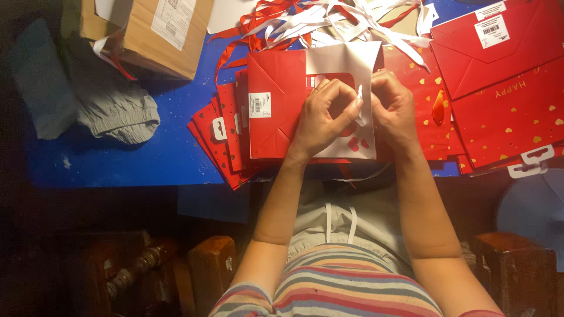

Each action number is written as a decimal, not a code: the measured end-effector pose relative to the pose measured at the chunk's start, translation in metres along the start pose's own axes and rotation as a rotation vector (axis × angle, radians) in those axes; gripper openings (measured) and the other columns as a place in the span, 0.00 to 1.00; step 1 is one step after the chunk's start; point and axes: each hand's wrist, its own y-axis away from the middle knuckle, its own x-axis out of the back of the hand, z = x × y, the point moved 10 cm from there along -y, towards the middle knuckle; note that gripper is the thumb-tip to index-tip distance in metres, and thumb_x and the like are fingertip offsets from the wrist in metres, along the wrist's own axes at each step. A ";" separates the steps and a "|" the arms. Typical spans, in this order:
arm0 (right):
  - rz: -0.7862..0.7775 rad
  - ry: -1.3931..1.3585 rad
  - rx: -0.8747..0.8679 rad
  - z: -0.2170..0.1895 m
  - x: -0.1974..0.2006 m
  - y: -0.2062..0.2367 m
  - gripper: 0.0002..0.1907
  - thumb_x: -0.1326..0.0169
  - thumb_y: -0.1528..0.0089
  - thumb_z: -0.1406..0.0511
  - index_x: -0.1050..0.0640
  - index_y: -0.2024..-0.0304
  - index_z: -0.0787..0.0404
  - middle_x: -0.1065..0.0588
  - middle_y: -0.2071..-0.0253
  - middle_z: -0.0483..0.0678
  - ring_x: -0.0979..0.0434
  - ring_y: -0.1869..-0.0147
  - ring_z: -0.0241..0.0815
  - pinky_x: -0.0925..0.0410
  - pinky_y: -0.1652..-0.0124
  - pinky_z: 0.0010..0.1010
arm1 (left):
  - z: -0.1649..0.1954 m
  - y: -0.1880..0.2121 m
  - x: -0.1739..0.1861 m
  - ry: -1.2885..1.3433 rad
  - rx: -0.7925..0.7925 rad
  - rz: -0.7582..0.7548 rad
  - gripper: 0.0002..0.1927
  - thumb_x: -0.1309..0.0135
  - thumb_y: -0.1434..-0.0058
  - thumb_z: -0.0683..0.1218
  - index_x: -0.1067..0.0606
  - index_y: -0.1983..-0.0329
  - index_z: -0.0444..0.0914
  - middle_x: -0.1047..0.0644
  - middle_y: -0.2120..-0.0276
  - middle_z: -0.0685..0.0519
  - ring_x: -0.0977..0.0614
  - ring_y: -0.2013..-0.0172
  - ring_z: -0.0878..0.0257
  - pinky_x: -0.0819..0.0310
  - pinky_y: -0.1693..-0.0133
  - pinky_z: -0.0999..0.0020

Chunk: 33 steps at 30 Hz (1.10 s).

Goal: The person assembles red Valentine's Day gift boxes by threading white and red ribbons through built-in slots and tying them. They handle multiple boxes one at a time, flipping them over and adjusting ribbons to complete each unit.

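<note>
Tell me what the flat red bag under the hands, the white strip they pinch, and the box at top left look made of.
Red bag: likely coated paper, crisp folds.
White strip: probably ribbon, too small to be sure.
Box: brown cardboard, matte.

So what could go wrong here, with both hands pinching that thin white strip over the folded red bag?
The white strip is thin and pinched between the left hand and the right hand, so it might tear or slip free. The folded red bag lies on a fanned, uneven stack of bags, which could slide. The loose ribbons nearby could tangle.
</note>
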 end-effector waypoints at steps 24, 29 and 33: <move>-0.062 0.120 0.058 0.005 0.002 0.002 0.03 0.45 0.30 0.68 0.26 0.56 0.62 0.26 0.56 0.42 0.27 0.46 0.35 0.46 0.28 0.39 | -0.016 0.008 0.000 0.169 -0.114 -0.089 0.04 0.46 0.40 0.44 0.26 0.69 0.38 0.26 0.69 0.54 0.26 0.61 0.63 0.30 0.52 0.65; -0.093 -0.205 -0.153 0.022 -0.001 0.006 0.03 0.46 0.31 0.69 0.26 0.55 0.63 0.23 0.58 0.43 0.23 0.53 0.30 0.29 0.51 0.25 | -0.026 0.006 -0.001 0.368 0.008 -0.044 0.05 0.46 0.37 0.43 0.27 0.67 0.37 0.23 0.65 0.55 0.24 0.59 0.66 0.27 0.52 0.68; 0.001 -0.219 -0.224 0.029 0.013 0.009 0.04 0.44 0.33 0.72 0.24 0.55 0.65 0.23 0.61 0.45 0.23 0.61 0.30 0.29 0.63 0.24 | -0.027 0.004 -0.001 0.482 0.009 -0.048 0.07 0.46 0.35 0.43 0.30 0.67 0.37 0.24 0.61 0.54 0.24 0.58 0.67 0.28 0.51 0.69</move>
